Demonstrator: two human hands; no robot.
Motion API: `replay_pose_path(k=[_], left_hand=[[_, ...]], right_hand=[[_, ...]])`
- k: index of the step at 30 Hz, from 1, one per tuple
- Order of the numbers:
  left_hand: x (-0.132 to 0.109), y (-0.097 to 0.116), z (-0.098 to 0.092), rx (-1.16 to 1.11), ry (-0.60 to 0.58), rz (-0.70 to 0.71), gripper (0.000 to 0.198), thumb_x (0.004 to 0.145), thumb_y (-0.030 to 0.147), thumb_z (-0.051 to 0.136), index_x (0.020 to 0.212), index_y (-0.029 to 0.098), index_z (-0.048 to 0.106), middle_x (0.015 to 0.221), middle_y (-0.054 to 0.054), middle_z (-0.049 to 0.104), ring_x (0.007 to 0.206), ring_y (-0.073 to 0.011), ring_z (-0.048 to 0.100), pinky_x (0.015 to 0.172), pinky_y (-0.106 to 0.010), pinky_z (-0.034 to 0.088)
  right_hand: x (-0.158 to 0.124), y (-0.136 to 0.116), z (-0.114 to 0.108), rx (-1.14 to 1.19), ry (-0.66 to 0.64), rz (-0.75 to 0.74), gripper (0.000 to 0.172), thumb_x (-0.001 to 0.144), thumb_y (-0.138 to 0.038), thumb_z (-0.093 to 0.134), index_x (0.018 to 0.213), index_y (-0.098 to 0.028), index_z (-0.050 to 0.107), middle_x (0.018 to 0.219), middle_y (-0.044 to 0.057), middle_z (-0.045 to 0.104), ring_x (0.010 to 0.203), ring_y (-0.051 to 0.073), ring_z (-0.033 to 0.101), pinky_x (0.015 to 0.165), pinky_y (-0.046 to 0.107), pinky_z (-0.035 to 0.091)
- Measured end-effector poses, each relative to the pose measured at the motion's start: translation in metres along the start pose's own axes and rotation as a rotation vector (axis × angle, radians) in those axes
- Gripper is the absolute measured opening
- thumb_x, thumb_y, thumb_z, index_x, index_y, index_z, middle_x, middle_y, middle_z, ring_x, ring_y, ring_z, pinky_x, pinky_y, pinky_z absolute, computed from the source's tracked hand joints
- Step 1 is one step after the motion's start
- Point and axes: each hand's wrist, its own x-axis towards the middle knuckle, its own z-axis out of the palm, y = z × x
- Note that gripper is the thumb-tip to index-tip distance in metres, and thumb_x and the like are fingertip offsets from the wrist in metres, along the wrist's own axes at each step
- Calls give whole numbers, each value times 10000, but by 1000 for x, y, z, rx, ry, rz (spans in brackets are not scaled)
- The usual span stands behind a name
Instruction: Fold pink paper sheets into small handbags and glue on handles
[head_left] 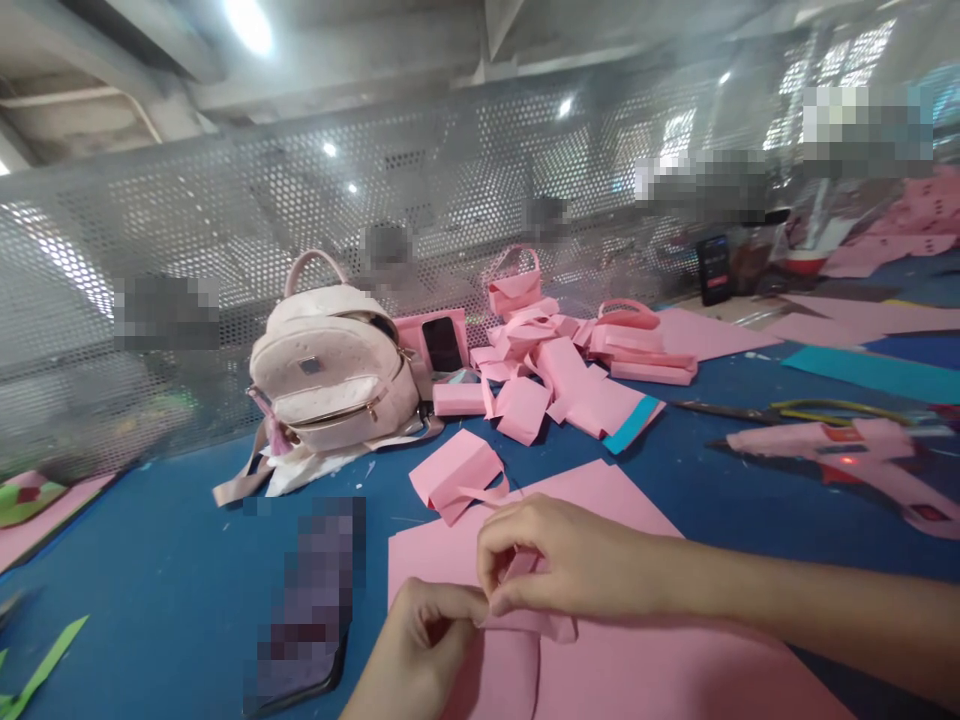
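Observation:
My left hand [431, 640] and my right hand [544, 560] meet above a stack of large pink paper sheets [652, 655]. Thumb and finger of each are pinched on a small folded pink paper piece [555, 628], which the fingers partly cover. Just beyond my right hand lies a folded pink paper bag [457, 472] with a thin strip handle. Further back is a heap of folded pink paper pieces [559, 370], one with a blue edge. Two small pink paper handbags [516, 290] with looped handles sit among them.
A pale pink backpack [330, 360] stands at the back against a perforated metal screen [450, 180]. At right lie a pink glue gun [847, 445], its light glowing red, and scissors [750, 412]. A phone [307, 610] is at left, near green paper strips [52, 660].

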Motion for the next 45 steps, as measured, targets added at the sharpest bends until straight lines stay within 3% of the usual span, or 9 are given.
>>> replay_pose_path(k=[4, 10, 17, 22, 28, 33, 39, 42, 45], left_hand=[[1, 3, 2, -82, -87, -74, 363, 852, 454, 631, 677, 136, 638, 631, 37, 375, 615, -101, 303, 572, -244, 211], [-1, 16, -2, 1, -53, -53, 685, 831, 775, 581, 576, 215, 282, 607, 65, 228, 600, -94, 191, 552, -270, 159], [-2, 14, 0, 64, -93, -83, 708, 812, 853, 504, 574, 199, 375, 570, 48, 303, 558, -88, 230, 530, -280, 152], [0, 11, -4, -8, -47, -63, 695, 814, 815, 565, 571, 218, 305, 579, 69, 238, 557, -83, 167, 517, -272, 127], [0, 5, -7, -38, -42, -89, 652, 866, 741, 569, 570, 224, 305, 531, 76, 249, 515, -78, 180, 490, -263, 123], [4, 4, -12, 15, -30, 40, 648, 902, 699, 541, 526, 188, 409, 526, 20, 394, 537, -96, 332, 525, -252, 230], [7, 15, -24, 45, -20, 86, 629, 881, 709, 541, 541, 202, 386, 562, 36, 342, 569, -115, 365, 575, -241, 452], [5, 25, -38, 140, 78, 115, 592, 904, 642, 563, 546, 178, 485, 568, 9, 449, 601, -129, 445, 598, -230, 471], [5, 35, -57, 231, 298, 155, 523, 888, 566, 640, 572, 150, 622, 576, -19, 589, 601, -134, 541, 588, -212, 460]], right_hand=[[3, 4, -9, -48, 86, 12, 119, 800, -88, 669, 776, -201, 700, 835, -16, 715, 778, 154, 632, 693, 231, 428], [3, -3, -15, -106, 102, -23, 117, 832, -102, 674, 771, -201, 688, 866, -8, 696, 843, 169, 608, 769, 256, 407], [3, 2, -1, -122, 51, -59, 146, 839, -92, 710, 755, -202, 666, 795, -32, 669, 830, 159, 618, 735, 242, 407], [6, 5, -25, -183, 117, -52, 118, 869, -101, 669, 787, -185, 680, 884, -6, 684, 849, 155, 620, 750, 245, 423], [6, 9, -58, -258, 143, -75, 101, 875, -191, 703, 775, -195, 688, 828, -16, 670, 802, 157, 601, 731, 262, 406], [7, 12, -78, -296, 171, -79, 97, 856, -189, 668, 759, -193, 679, 808, -1, 669, 818, 182, 595, 730, 283, 397], [3, 10, -93, -279, 206, -62, 117, 855, -263, 656, 760, -197, 674, 830, 0, 669, 828, 187, 605, 773, 295, 424], [0, 7, -98, -264, 247, -15, 158, 859, -319, 653, 767, -192, 671, 800, 0, 656, 783, 183, 588, 744, 299, 416], [1, 6, -99, -233, 277, 35, 200, 859, -363, 642, 771, -186, 668, 778, 5, 636, 766, 182, 571, 720, 298, 411]])
